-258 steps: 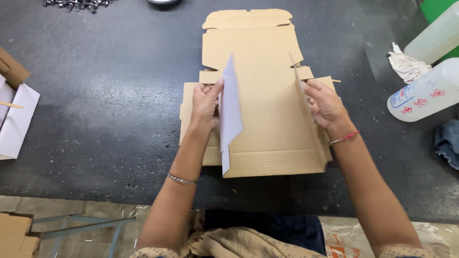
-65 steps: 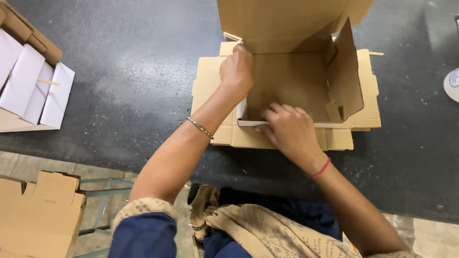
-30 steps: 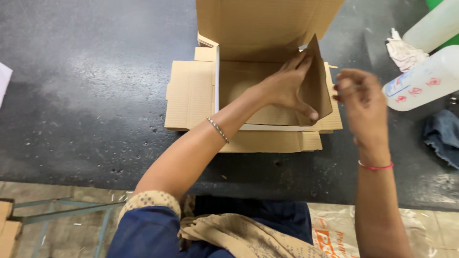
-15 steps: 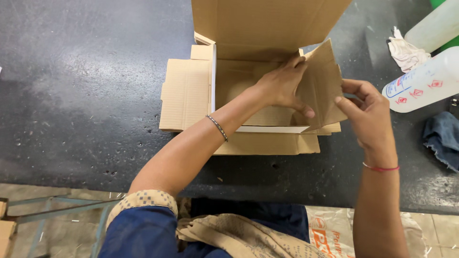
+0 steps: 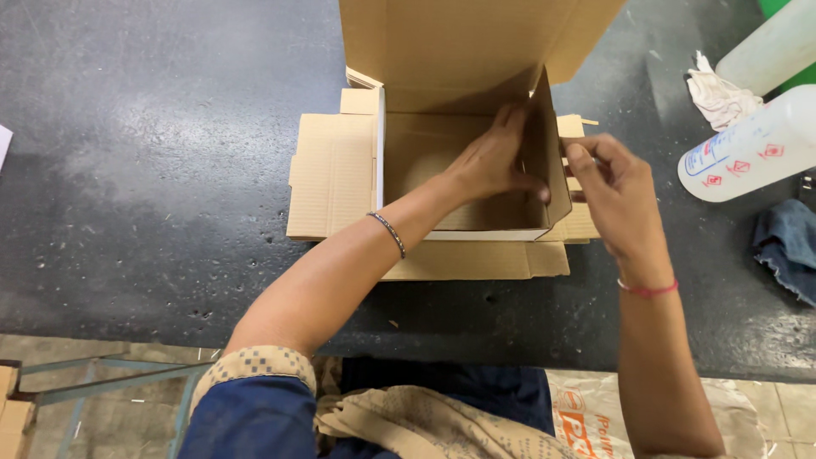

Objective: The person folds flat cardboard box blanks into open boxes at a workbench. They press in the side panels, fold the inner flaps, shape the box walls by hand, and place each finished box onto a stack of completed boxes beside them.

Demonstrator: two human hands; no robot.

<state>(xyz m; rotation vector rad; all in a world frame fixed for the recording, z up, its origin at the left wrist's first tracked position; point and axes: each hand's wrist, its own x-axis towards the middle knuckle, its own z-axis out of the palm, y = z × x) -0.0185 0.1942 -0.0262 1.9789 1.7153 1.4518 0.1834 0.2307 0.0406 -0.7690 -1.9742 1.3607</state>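
Observation:
A brown cardboard box [image 5: 425,153] stands half folded on the dark table, its lid flap upright at the back and its left flap [image 5: 331,174] lying flat. My left hand [image 5: 497,161] reaches inside and presses flat against the inner face of the raised right side wall [image 5: 544,136]. My right hand [image 5: 612,183] is outside that wall, fingers curled on the outer right flap beside it. A thin white liner edges the box's front and left walls.
A white plastic bottle [image 5: 752,149] lies on its side at the right, a crumpled white rag [image 5: 714,89] behind it and a blue cloth [image 5: 786,246] at the right edge. The dark table [image 5: 153,153] stretches left. Its front edge runs below the box.
The right side wall has swung from leaning outward to upright. My right hand has moved in against the outer flap, and my left hand stays inside against the wall.

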